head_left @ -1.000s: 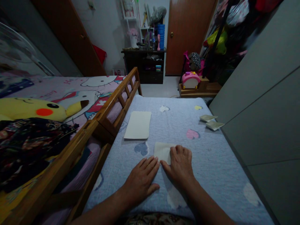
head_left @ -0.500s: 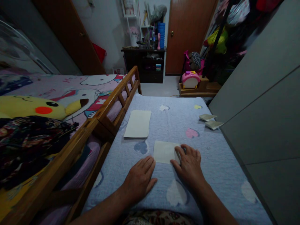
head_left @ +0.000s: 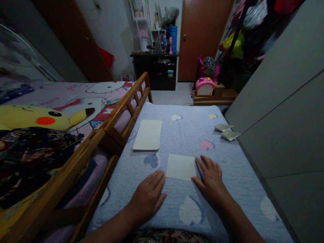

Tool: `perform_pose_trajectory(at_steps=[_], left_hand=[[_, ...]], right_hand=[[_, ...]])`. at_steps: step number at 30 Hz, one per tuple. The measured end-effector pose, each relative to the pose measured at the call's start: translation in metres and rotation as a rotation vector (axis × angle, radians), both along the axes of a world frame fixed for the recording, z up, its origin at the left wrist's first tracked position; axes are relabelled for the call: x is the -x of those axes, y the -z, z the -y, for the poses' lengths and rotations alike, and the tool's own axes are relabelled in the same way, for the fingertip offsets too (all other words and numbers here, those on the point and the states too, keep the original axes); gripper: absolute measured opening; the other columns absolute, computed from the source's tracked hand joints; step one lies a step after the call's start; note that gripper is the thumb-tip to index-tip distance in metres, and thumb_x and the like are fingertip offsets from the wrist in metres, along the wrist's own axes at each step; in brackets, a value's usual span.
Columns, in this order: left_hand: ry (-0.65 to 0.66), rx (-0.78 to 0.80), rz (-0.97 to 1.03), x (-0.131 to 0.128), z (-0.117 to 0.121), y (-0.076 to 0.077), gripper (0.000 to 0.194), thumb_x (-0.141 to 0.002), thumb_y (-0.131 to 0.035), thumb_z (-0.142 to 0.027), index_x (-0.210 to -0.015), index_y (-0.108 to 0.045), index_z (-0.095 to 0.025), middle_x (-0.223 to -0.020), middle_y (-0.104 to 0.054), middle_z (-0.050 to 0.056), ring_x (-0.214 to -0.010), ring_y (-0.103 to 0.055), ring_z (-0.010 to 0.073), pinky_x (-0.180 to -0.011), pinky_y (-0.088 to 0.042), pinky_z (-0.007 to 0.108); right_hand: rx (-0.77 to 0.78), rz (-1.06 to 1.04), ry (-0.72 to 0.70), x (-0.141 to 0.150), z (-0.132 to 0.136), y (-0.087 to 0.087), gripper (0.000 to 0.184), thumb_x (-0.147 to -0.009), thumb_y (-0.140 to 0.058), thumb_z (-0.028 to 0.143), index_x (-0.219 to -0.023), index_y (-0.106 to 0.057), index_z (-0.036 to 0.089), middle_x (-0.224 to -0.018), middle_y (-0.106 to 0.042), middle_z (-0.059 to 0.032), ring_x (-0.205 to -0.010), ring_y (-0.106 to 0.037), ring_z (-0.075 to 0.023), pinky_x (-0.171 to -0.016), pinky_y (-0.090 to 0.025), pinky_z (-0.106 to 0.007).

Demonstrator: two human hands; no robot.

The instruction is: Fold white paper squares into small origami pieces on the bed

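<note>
A lined sheet of paper [head_left: 181,167], seemingly folded to a small rectangle, lies flat on the blue bedspread between my hands. My left hand [head_left: 149,190] rests palm down near its lower left corner, fingers stretched out and thumb apart. At the right edge of the sheet is my right hand [head_left: 209,173], fingers spread, with thumb and fingertips at the paper's border. Farther off to the left lies a stack of pale paper [head_left: 148,135]. Two small folded paper pieces [head_left: 230,135] sit at the far right of the bed.
A wooden bed rail [head_left: 124,118] runs along the left side, with a yellow plush toy [head_left: 37,116] on the bed beyond it. A grey cabinet [head_left: 283,118] borders the right side. Past the bed's far end stands a dark dresser [head_left: 155,71].
My right hand has slid a little to the right, from over the sheet to its right edge. More of the sheet now shows. My left hand has barely moved.
</note>
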State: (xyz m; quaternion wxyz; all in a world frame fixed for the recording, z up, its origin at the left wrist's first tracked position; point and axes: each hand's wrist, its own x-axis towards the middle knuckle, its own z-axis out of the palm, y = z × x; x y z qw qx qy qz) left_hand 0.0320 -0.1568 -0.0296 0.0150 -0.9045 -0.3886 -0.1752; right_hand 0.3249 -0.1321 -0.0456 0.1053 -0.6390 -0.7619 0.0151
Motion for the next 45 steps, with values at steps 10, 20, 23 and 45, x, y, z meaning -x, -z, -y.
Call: perform_pose_trajectory(at_steps=[10, 20, 23, 45], left_hand=[[-0.044, 0.070, 0.039, -0.020, -0.011, -0.012, 0.036, -0.091, -0.048, -0.018, -0.127, -0.054, -0.016, -0.129, -0.060, 0.014, -0.120, -0.057, 0.0277, -0.095, -0.054, 0.045], [0.159, -0.097, -0.095, -0.039, -0.043, -0.017, 0.019, -0.097, -0.046, -0.013, -0.108, -0.062, -0.015, -0.109, -0.066, 0.009, -0.108, -0.058, 0.0254, -0.086, -0.052, 0.039], [0.185, -0.078, -0.166, -0.041, -0.045, -0.017, 0.015, -0.095, -0.047, -0.011, -0.094, -0.062, -0.015, -0.089, -0.065, 0.007, -0.086, -0.061, 0.0223, -0.070, -0.052, 0.035], [0.077, 0.105, 0.575, -0.020, -0.086, -0.026, 0.018, -0.094, -0.049, -0.009, -0.104, -0.057, -0.021, -0.110, -0.068, 0.008, -0.106, -0.066, 0.0163, -0.091, -0.056, 0.030]], right_hand=[[-0.011, -0.005, -0.015, 0.000, 0.001, -0.008, 0.061, -0.084, -0.057, 0.035, -0.143, -0.047, 0.020, -0.144, -0.047, -0.0141, -0.132, -0.039, -0.0344, -0.111, -0.027, -0.056], [-0.002, -0.027, -0.009, 0.002, 0.002, -0.010, 0.058, -0.085, -0.056, 0.037, -0.140, -0.049, 0.019, -0.146, -0.047, -0.0146, -0.133, -0.039, -0.0343, -0.112, -0.025, -0.057], [0.011, -0.022, -0.012, 0.001, 0.003, -0.010, 0.058, -0.085, -0.055, 0.037, -0.140, -0.048, 0.019, -0.147, -0.046, -0.0141, -0.134, -0.038, -0.0339, -0.113, -0.024, -0.056], [-0.408, -0.364, -0.416, -0.002, -0.027, -0.030, 0.024, -0.082, -0.054, 0.010, -0.102, -0.059, 0.022, -0.132, -0.056, -0.0101, -0.131, -0.042, -0.0305, -0.110, -0.031, -0.055]])
